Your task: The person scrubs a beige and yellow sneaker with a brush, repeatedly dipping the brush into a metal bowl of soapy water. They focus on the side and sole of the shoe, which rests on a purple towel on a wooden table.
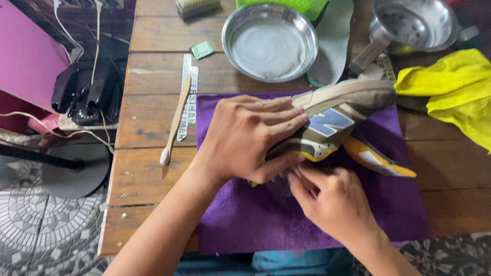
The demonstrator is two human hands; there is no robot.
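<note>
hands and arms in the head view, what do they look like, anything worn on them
Both are bare: the left hand and right hand show no gloves, rings, watch or bands, and the forearms have no sleeves in view. Fingernails are short and unpainted.

left hand (250, 135) grips a tan and olive sneaker (332, 120) tilted on its side over a purple microfibre cloth (240, 214); right hand (332, 202) fingers touch its heel opening.

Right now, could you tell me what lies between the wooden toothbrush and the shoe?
In the head view, the left hand gripping the shoe fills most of that stretch, over the purple cloth; bare table planks flank the wooden toothbrush.
</note>
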